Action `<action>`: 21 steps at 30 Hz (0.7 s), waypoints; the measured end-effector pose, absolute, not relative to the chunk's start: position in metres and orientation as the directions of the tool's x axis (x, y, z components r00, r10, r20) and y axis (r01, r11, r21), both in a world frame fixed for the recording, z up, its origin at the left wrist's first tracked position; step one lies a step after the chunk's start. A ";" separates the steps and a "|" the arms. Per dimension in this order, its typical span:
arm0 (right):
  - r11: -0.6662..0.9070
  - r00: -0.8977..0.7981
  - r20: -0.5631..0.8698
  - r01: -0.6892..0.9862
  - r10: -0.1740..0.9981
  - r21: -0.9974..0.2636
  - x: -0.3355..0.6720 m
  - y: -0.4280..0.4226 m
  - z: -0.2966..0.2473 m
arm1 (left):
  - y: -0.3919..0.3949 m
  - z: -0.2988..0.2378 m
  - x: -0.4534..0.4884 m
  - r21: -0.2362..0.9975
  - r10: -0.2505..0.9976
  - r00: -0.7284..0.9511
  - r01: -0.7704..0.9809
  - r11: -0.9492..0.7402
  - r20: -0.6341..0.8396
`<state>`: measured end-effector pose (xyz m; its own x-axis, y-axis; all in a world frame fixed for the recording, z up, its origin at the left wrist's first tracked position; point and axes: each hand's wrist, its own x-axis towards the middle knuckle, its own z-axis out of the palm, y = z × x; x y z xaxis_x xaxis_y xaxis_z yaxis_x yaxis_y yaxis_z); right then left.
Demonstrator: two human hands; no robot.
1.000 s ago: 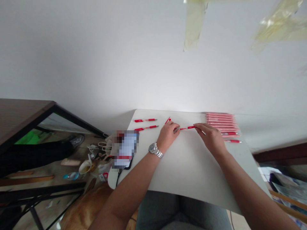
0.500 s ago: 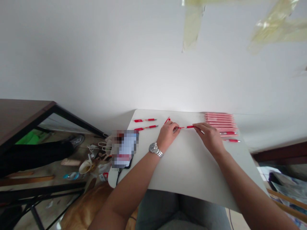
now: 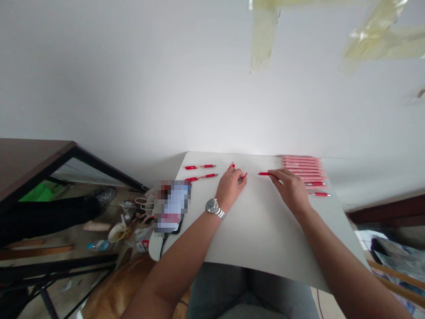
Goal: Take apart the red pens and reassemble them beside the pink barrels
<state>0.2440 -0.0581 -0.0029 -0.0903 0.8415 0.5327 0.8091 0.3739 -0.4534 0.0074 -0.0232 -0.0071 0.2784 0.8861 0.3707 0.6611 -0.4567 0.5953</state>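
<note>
On the white table (image 3: 265, 235) I count two whole red pens (image 3: 200, 167) at the left, then my left hand (image 3: 230, 186) pinches a small red part (image 3: 245, 175), my right hand (image 3: 290, 190) pinches the red barrel (image 3: 264, 173), which I should keep level and aligned, beside the pink stack (image 3: 302, 166).

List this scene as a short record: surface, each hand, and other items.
surface: white table
left hand: wristwatch on wrist; pinches a small red pen part, another red piece at the fingers
right hand: holds red pen barrel, apart from the left hand's part
far left: two red pens
far right: row of pink pens
left edge: phone, blurred
</note>
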 end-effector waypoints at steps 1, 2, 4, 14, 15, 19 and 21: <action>0.374 -0.090 0.534 0.809 0.841 -0.454 0.244 -0.058 -0.003 | -0.023 -0.007 0.008 0.596 0.887 0.275 0.662 -0.454 0.370; 0.374 -0.090 0.533 0.809 0.841 -0.454 0.244 -0.058 -0.003 | -0.023 -0.007 0.008 0.598 0.889 0.273 0.663 -0.451 0.368; 0.375 -0.093 0.534 0.811 0.840 -0.449 0.244 -0.058 -0.003 | -0.023 -0.007 0.008 0.598 0.892 0.268 0.667 -0.444 0.364; 0.352 -0.084 0.549 0.844 0.832 -0.404 0.242 -0.057 -0.002 | -0.022 -0.009 0.007 0.619 0.896 0.274 0.650 -0.441 0.349; 0.355 -0.086 0.550 0.842 0.831 -0.405 0.242 -0.057 -0.003 | -0.022 -0.010 0.007 0.620 0.895 0.278 0.647 -0.444 0.350; 0.360 -0.084 0.552 0.836 0.830 -0.414 0.242 -0.056 -0.003 | -0.022 -0.012 0.007 0.616 0.887 0.299 0.639 -0.460 0.352; 0.354 -0.078 0.553 0.839 0.829 -0.414 0.241 -0.056 -0.003 | -0.022 -0.012 0.007 0.618 0.886 0.305 0.636 -0.462 0.348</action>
